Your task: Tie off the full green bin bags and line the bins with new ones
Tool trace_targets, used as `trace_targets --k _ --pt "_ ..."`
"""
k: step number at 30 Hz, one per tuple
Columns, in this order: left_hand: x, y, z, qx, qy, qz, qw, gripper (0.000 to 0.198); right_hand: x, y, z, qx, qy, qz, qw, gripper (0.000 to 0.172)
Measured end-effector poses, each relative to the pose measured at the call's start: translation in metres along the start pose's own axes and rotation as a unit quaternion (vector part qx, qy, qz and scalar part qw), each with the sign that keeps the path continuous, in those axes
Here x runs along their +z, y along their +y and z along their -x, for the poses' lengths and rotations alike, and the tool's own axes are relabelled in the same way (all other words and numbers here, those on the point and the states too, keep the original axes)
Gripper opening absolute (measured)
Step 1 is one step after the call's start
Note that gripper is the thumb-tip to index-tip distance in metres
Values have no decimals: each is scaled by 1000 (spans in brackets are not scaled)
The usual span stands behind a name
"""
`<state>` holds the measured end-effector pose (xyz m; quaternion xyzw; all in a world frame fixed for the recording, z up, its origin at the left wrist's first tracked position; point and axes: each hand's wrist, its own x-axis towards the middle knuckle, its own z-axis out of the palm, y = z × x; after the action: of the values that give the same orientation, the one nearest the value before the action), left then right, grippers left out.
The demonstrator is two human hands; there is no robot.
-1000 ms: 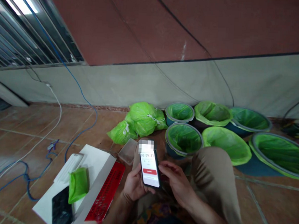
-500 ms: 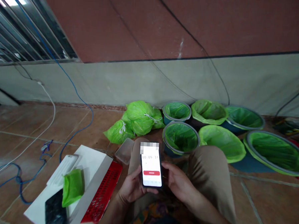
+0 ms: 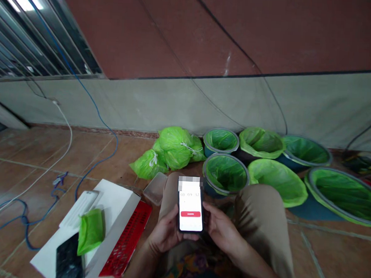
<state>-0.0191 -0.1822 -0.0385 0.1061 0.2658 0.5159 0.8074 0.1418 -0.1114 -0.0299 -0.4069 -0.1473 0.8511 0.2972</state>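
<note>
A smartphone (image 3: 190, 222) is held upright over my lap, its lit white screen showing a timer and a red button. My left hand (image 3: 165, 233) is closed round its left side and lower edge, the thumb along the side. On the opposite side, my right hand (image 3: 220, 226) grips the phone's right edge, its fingers partly hidden behind it. Beyond my knees stand several bins lined with green bags, the nearest a round lined bin (image 3: 226, 174). Tied green bags (image 3: 174, 148) lie to their left against the wall.
At left a white box (image 3: 114, 193) carries a green folded packet (image 3: 91, 231), a black flat object (image 3: 69, 259) and a white pack (image 3: 79, 208). A red perforated basket (image 3: 126, 239) and clear container (image 3: 155, 189) lie beside it. A blue cable (image 3: 94, 163) crosses the floor.
The timer on the phone has gone from 00 09 31 to 00 09 32. The phone and scene sit slightly further right in view; both hands keep their grip.
</note>
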Motion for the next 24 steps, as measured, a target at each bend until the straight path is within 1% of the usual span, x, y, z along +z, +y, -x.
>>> trace_targets --k 4,10,14,24 --pt "1 0 0 4 7 -3 1000 48 1 0 1 1 -6 -11 1000 35" --pt "2 0 -1 2 9 2 1000 47 1 0 1 -14 -2 3 1000 38" --pt "2 0 -1 0 6 -1 1000 46 1 0 1 -7 0 -3 1000 38" --pt "5 0 -2 2 22 -6 1000 47 -4 4 -4 -1 -17 -15 1000 38"
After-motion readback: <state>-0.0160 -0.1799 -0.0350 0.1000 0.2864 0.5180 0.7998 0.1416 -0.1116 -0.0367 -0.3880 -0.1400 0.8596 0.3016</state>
